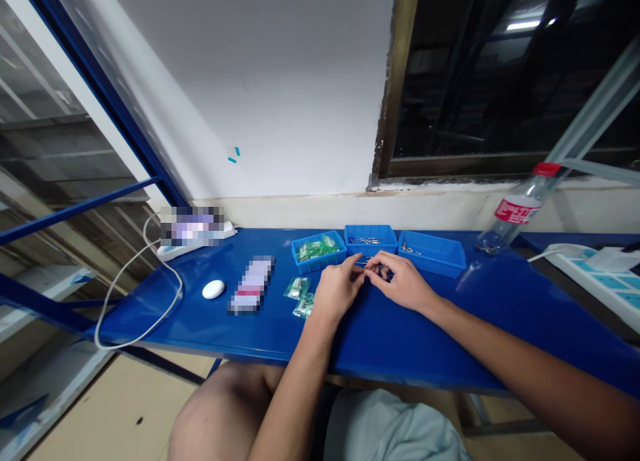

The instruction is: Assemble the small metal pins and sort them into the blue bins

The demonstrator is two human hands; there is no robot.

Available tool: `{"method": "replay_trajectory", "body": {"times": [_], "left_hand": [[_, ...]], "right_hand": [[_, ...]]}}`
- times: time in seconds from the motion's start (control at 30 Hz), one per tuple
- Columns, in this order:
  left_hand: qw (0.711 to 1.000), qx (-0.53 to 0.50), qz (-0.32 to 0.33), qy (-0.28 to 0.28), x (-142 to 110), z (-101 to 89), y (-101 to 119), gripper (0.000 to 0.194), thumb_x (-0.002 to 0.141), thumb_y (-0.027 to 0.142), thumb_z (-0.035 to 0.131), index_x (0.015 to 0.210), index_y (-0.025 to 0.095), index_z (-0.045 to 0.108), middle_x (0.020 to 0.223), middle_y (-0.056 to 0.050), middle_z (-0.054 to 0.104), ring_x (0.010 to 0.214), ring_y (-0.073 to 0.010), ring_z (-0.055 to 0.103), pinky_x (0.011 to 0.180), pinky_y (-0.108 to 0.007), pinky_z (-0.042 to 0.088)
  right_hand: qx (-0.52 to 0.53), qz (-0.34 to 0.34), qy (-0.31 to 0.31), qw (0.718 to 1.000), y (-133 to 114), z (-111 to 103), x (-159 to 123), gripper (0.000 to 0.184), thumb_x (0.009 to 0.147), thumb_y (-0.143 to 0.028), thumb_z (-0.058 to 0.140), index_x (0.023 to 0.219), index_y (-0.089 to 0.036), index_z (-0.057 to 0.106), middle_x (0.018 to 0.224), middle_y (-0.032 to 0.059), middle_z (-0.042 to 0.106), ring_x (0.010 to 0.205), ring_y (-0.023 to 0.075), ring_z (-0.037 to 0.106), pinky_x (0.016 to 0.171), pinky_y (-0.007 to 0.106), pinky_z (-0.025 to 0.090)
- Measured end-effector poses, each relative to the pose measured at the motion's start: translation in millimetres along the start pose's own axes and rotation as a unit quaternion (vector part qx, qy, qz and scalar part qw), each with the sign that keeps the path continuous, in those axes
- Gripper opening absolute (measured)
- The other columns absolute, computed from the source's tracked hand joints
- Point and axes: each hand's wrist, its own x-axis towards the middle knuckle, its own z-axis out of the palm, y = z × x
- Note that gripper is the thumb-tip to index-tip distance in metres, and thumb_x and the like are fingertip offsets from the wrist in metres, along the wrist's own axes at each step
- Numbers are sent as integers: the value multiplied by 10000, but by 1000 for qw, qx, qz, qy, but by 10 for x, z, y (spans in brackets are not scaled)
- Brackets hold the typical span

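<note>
My left hand (338, 289) and my right hand (400, 282) meet over the blue table, just in front of the bins. Both are closed, with fingertips pinched together almost touching. Whatever lies between them is too small and too covered to name. Behind the hands, a blue bin (371, 230) holds thin metal pieces (367, 241). To its left, another blue bin (320, 261) contains small green-tinted packets (316, 249). A third blue bin (440, 262) has a few small metal bits (407, 247) at its left end. Two clear packets (298, 287) lie beside my left hand.
A pixelated flat object (252, 284) and a white oval object (213, 289) lie left on the table (285, 337). A white cable (100, 314) loops over its left edge from a power strip (200, 242). A red-capped bottle (520, 211) stands at right, near another white strip (595, 281).
</note>
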Motion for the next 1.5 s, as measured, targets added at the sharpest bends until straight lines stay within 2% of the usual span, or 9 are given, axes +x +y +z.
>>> {"method": "replay_trajectory", "body": {"times": [0.2,0.4,0.63,0.83,0.97,1.13,1.3,1.4,1.5], "left_hand": [[998,-52,43,9,6,-22,80,474,932,116,649,1392,227,619,1104,-30,812,1002,-188,778,936,-291,607],[984,-161,-7,80,22,-73,158,353,960,172,652,1311,206,644,1046,-42,794,921,-167,764,891,-290,623],[973,-213,-24,86,19,-66,124,381,979,222,673,1355,209,613,1076,-51,808,936,-177,778,885,-309,634],[982,-177,-24,68,13,-94,151,415,968,213,688,1376,244,622,1116,-42,818,988,-197,777,887,-313,620],[987,-139,-27,73,-1,-103,141,353,1045,256,566,1396,236,606,1198,-65,797,1024,-208,771,807,-289,616],[998,24,-7,63,-9,-20,23,288,1030,177,543,1281,199,682,1272,-96,762,1172,-254,716,1062,-403,549],[995,95,-7,34,-21,26,-37,288,1014,167,559,1261,178,707,1236,-111,762,1174,-268,696,1063,-418,545],[993,111,-16,24,-26,16,-60,332,958,154,644,1279,188,718,1268,-111,755,1183,-278,697,1074,-413,544],[993,116,-19,-3,-23,9,-97,373,926,103,649,1267,221,742,1261,-92,766,1124,-258,729,1027,-365,567]], "right_hand": [[24,28,10,999,11,-29,10,53,934,-260,599,896,-238,626,808,13,658,663,174,584,612,300,476],[52,37,-11,998,55,-4,4,243,1035,-399,521,945,-242,683,872,28,705,765,196,645,710,313,527],[178,85,-34,980,156,119,-4,247,993,-442,608,1047,-236,732,990,53,764,881,216,729,821,357,603],[258,168,8,951,149,107,3,341,877,-509,757,1000,-193,729,889,66,779,740,201,722,631,310,579],[253,190,26,948,152,90,22,386,818,-551,815,945,-193,743,821,59,769,675,189,703,538,274,521],[256,212,43,942,202,50,90,459,862,-625,750,963,-177,751,759,48,745,480,108,556,447,247,441],[276,256,74,923,308,26,196,514,826,-672,765,884,-162,738,760,66,730,507,115,590,381,209,366],[250,265,70,929,362,31,221,543,846,-703,726,867,-161,739,750,64,724,495,121,604,374,216,371],[223,225,54,947,342,28,201,519,890,-688,688,844,-172,732,743,57,733,514,133,631,443,244,449]]}}
